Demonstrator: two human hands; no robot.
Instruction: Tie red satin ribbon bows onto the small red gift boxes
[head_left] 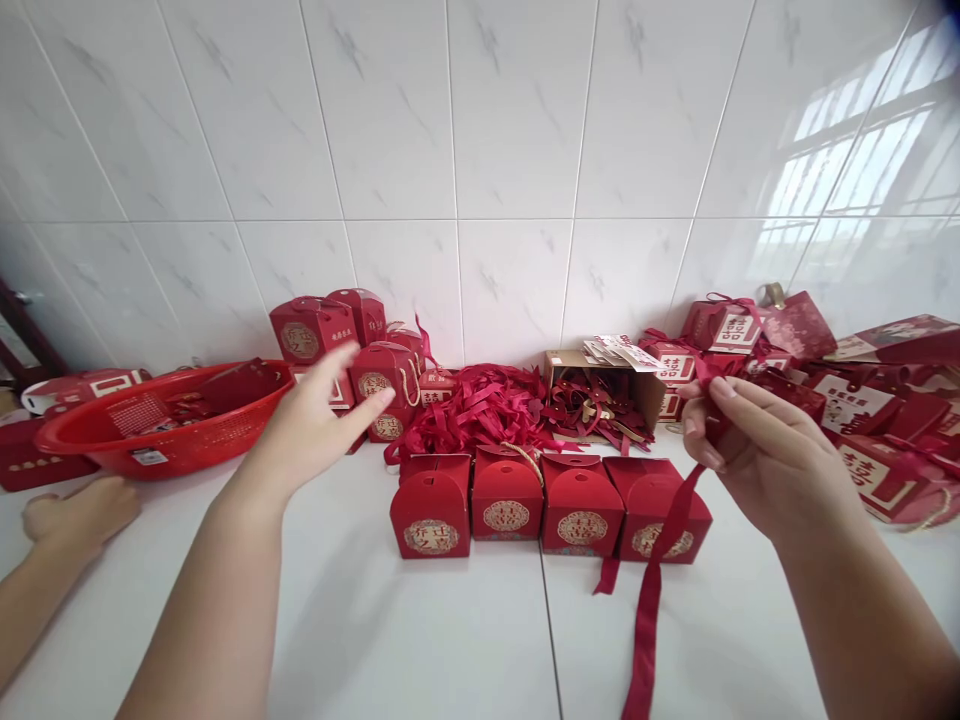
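Observation:
A long dark-red ribbon [651, 600] hangs from my right hand [772, 455], its upper part pinched between thumb and fingers. It falls in front of the rightmost box in a row of several small red gift boxes [507, 505] with gold round emblems. My left hand [315, 425] is raised with fingers apart and nothing in it, left of that row. Behind its fingertips stand taller red gift boxes [386, 370] with rope handles. A heap of loose red ribbons [480, 405] lies behind the row.
An open cardboard box [651, 405] holds dark-red pieces, with printed cards on top. Finished-looking red boxes [731, 325] pile up at the right. A red plastic basket [187, 455] stands at the left, near another person's hand [82, 515]. A tiled wall [517, 150] closes off the back.

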